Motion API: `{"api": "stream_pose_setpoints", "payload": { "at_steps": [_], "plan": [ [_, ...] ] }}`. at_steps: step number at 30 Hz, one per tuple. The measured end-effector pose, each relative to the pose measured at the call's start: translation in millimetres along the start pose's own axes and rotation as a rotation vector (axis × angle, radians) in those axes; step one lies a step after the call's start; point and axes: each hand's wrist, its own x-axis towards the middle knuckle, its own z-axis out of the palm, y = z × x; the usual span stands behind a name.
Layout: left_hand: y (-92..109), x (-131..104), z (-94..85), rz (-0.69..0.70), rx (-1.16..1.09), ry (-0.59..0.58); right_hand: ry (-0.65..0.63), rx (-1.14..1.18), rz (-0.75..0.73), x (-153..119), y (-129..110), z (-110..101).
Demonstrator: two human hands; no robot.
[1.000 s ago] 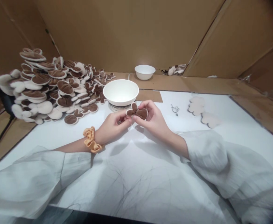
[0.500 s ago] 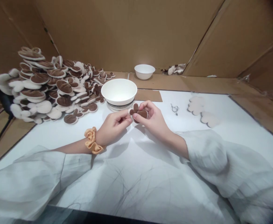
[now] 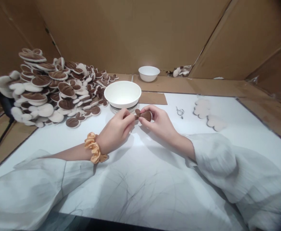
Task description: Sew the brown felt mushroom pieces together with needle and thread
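A small brown fabric piece [image 3: 146, 116] with a pale edge and rounded lobes is held between both hands, just in front of a large white bowl [image 3: 122, 93]. My right hand [image 3: 161, 125] pinches its larger lobe between thumb and fingers. My left hand [image 3: 116, 130], with an orange scrunchie [image 3: 95, 148] at the wrist, grips the small lobes on the left side, partly hiding them. Both hands are above the white table [image 3: 140, 173].
A tall heap of brown and cream fabric pieces [image 3: 67, 89] fills the back left. A smaller white bowl [image 3: 149, 73] stands at the back. Thin dark wire-like bits [image 3: 180, 112] and two pale pieces [image 3: 202, 108] lie right of my hands. Cardboard walls surround the table.
My left hand has moved slightly right and up and now pinches the small lobes, covering more of the piece. My right hand still holds the larger lobe.
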Motion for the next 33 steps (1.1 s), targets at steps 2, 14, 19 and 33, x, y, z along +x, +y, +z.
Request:
{"api": "stream_pose_setpoints", "payload": {
  "at_steps": [2, 14, 19, 33],
  "plan": [
    [1, 1, -1.1, -0.009, -0.023, 0.028, 0.000, -0.006, 0.000, 0, 0, 0],
    [3, 4, -7.6, -0.218, -0.253, 0.060, 0.013, -0.100, -0.133, -1, -3, -4],
    [2, 9, -6.3, -0.283, -0.604, 0.004, 0.012, -0.104, -0.169, -1, -3, -6],
    [-9, 12, -22.6, 0.114, 0.309, -0.228, -0.244, -0.072, -0.070, 5, 1, -17]
  ]
}}
